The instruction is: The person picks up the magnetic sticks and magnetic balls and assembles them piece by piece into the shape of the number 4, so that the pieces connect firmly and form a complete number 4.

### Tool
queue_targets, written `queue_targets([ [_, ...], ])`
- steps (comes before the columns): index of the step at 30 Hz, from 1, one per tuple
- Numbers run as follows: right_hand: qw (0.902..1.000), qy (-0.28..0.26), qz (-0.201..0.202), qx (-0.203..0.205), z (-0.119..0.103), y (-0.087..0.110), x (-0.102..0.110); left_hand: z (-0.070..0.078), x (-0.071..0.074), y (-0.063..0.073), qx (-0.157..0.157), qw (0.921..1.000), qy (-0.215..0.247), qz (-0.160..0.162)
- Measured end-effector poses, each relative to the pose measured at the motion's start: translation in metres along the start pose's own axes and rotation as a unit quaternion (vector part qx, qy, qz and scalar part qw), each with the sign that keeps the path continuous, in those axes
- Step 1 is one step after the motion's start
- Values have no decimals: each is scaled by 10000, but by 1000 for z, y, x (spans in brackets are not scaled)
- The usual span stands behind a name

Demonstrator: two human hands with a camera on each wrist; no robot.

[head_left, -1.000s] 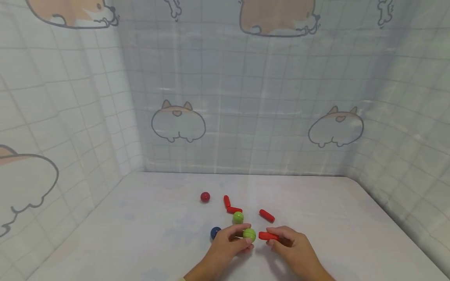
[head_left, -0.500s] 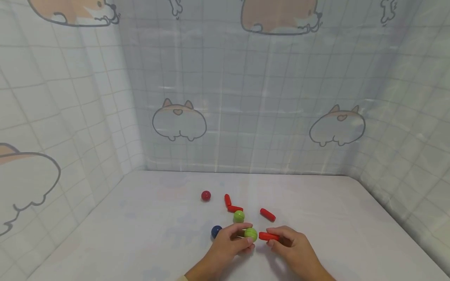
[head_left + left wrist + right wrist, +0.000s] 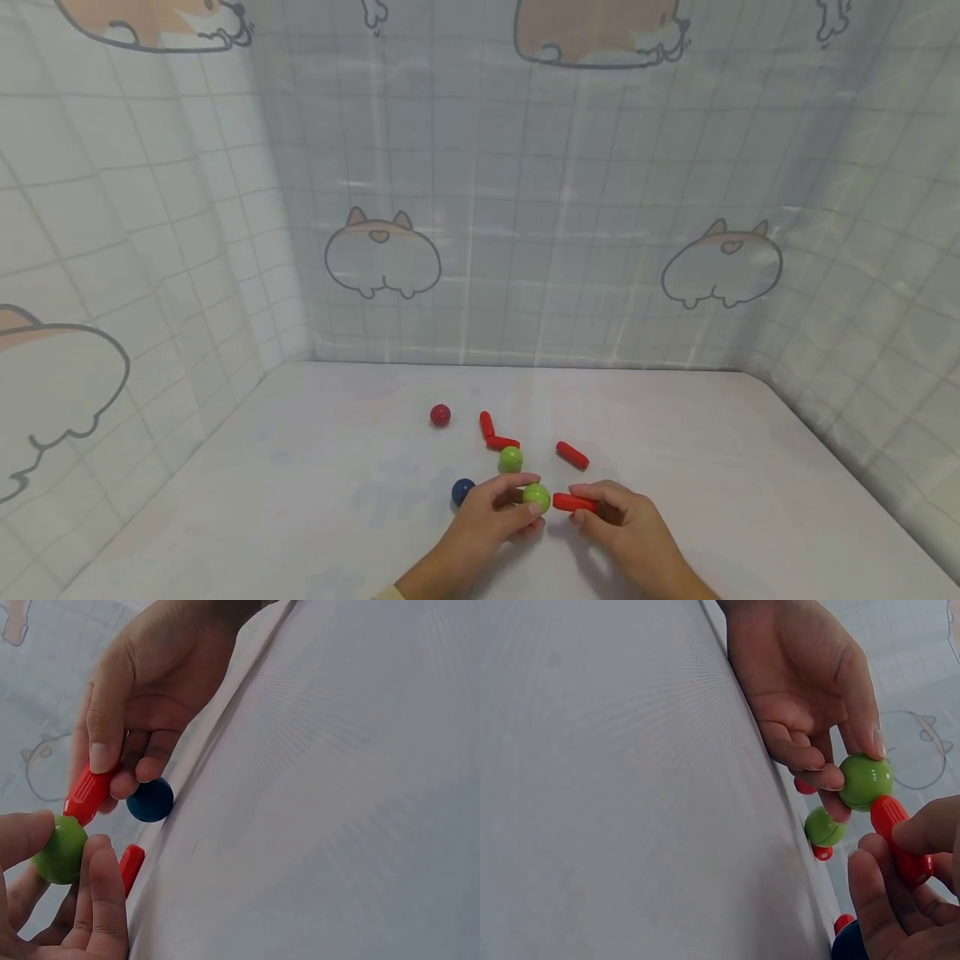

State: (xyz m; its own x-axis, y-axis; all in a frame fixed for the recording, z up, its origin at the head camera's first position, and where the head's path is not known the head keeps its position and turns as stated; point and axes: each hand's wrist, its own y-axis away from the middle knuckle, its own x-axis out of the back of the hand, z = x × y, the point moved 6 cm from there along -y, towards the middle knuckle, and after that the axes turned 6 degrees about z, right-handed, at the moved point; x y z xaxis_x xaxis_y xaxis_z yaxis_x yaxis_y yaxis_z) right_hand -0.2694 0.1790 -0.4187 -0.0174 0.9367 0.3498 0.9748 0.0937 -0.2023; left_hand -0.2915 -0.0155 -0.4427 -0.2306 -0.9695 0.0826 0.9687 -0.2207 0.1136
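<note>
My left hand [image 3: 491,518] pinches a green ball [image 3: 536,498] between thumb and fingers. Facing it, my right hand [image 3: 632,525] pinches a short red stick [image 3: 573,502] pointing at the ball. In the left wrist view the tip of the red stick [image 3: 88,796] is against or very close to the green ball [image 3: 61,851]. The right wrist view also has the red stick [image 3: 898,840] end-on to the green ball [image 3: 866,781]; whether it enters a hole I cannot tell. A dark blue ball [image 3: 462,492] lies beside my left hand, partly hidden by it.
Beyond my hands on the white table [image 3: 315,433] lie a second green ball [image 3: 511,458], a red ball [image 3: 440,415], and loose red sticks [image 3: 572,455]. In the left wrist view, a blue ball [image 3: 150,800] shows below the right hand. A patterned curtain [image 3: 495,208] surrounds the table.
My left hand has shifted slightly right with the green ball, narrowing the gap to the red stick. The right hand is nearly still. The head view has tilted a little.
</note>
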Motion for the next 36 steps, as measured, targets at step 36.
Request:
queue_targets([
  [36, 9841, 1191, 1164, -625, 8, -10, 39, -6, 5, -4, 140, 9979, 579, 240],
])
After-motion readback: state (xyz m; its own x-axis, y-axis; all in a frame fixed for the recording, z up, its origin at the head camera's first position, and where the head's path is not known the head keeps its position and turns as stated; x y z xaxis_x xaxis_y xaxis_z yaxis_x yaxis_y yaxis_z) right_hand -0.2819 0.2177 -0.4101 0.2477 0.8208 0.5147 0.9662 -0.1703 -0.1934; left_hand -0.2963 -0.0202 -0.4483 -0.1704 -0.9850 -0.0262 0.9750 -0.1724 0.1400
